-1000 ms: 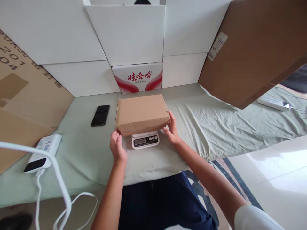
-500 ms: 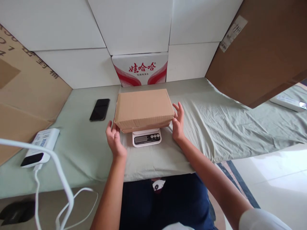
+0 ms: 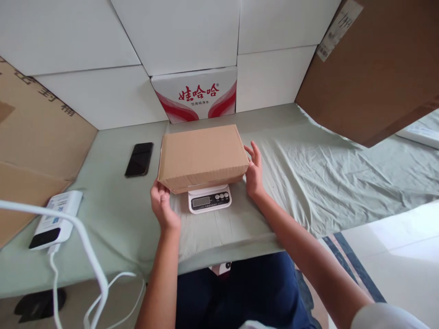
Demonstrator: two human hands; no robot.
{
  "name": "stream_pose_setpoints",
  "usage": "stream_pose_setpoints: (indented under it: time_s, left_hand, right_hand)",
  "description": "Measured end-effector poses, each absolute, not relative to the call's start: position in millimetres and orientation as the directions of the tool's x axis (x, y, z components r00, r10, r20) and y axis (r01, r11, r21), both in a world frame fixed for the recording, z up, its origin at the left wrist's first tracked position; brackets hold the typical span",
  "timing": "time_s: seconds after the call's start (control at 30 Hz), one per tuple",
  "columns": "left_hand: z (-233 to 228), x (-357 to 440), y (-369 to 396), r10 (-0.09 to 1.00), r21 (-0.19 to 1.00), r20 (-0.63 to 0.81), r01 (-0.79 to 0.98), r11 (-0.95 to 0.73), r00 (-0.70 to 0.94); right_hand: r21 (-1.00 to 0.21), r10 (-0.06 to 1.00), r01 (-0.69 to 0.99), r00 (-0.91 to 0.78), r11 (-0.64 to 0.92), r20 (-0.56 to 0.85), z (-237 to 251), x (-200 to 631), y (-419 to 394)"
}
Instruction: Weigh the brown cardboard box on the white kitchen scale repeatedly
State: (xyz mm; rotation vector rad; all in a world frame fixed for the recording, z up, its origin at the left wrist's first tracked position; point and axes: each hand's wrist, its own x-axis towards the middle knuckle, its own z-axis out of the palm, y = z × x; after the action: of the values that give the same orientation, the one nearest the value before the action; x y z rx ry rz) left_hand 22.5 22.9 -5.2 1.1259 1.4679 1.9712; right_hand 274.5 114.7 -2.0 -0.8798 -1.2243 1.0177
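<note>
A closed brown cardboard box [image 3: 204,153] sits over a small white kitchen scale [image 3: 210,201], covering most of it. Only the scale's front panel shows, with a grey display and several round buttons; I cannot make out a reading. My left hand [image 3: 164,205] holds the box at its lower left front corner, fingers tucked under the edge and partly hidden. On the opposite end, my right hand [image 3: 254,171] grips the right side near the front corner, with some fingertips behind the box. Whether the box fully rests on the scale I cannot tell.
A black phone [image 3: 139,159] lies left of the box. Farther left is a white power bank [image 3: 57,219] with a white cable [image 3: 85,246]. Large cardboard panels [image 3: 366,68] flank the green cloth [image 3: 295,151]; white boxes and a red-printed carton [image 3: 199,96] stand behind.
My left hand's fingers have slid farther under the box's left corner. The right hand stays at the right side. The camera view has tilted and shifted slightly.
</note>
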Motion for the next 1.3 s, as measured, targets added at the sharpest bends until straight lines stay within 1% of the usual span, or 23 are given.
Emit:
stream_pose_setpoints:
  time_s: [0.13,0.23,0.37,0.5,0.6,0.7,0.8,0.87,0.93,1.0,1.07,1.13,1.3]
  left_hand:
    - [-11,20,24,0.743,0.914,0.399,0.165,-0.372,-0.537]
    - [-12,20,24,0.745,0.899,0.435,0.197,-0.391,-0.507]
    - [-9,22,20,0.762,0.905,0.420,0.168,-0.390,-0.493]
    - [-9,21,17,0.788,0.920,0.390,0.163,-0.357,-0.476]
    - [-11,20,16,0.798,0.932,0.362,0.212,-0.294,-0.482]
    - [-10,23,15,0.799,0.931,0.363,0.229,-0.285,-0.480]
    - [1,26,21,0.786,0.925,0.379,0.192,-0.327,-0.488]
    - [15,23,34,0.769,0.905,0.422,0.176,-0.387,-0.480]
    - [29,17,58,0.753,0.871,0.487,0.185,-0.455,-0.442]
    - [37,11,89,0.753,0.848,0.528,0.206,-0.488,-0.392]
    - [35,5,120,0.775,0.860,0.508,0.175,-0.480,-0.376]
    - [23,2,145,0.799,0.883,0.461,0.115,-0.454,-0.385]
    - [-9,0,164,0.845,0.935,0.323,0.007,-0.354,-0.426]
  right_hand:
    - [-0.929,0.948,-0.187,0.071,0.319,0.311,1,275,114]
    - [-0.915,0.933,-0.183,0.082,0.360,0.351,1,274,113]
    - [-0.881,0.887,-0.106,0.016,0.461,0.462,3,271,105]
    - [-0.827,0.828,0.029,-0.035,0.561,0.560,6,271,96]
    - [-0.802,0.812,0.127,-0.055,0.583,0.582,8,273,92]
    - [-0.804,0.813,0.119,-0.070,0.582,0.578,12,274,90]
    - [-0.810,0.814,0.079,-0.055,0.581,0.578,25,273,91]
    - [-0.806,0.810,0.082,-0.039,0.586,0.584,40,272,97]
    - [-0.790,0.795,0.102,-0.017,0.604,0.606,56,269,111]
    - [-0.764,0.769,0.128,0.014,0.633,0.639,66,263,133]
    - [-0.760,0.765,0.136,0.022,0.636,0.644,63,255,158]
    - [-0.790,0.793,0.104,0.025,0.604,0.609,50,247,179]
    - [-0.856,0.858,0.069,-0.008,0.513,0.514,13,236,202]
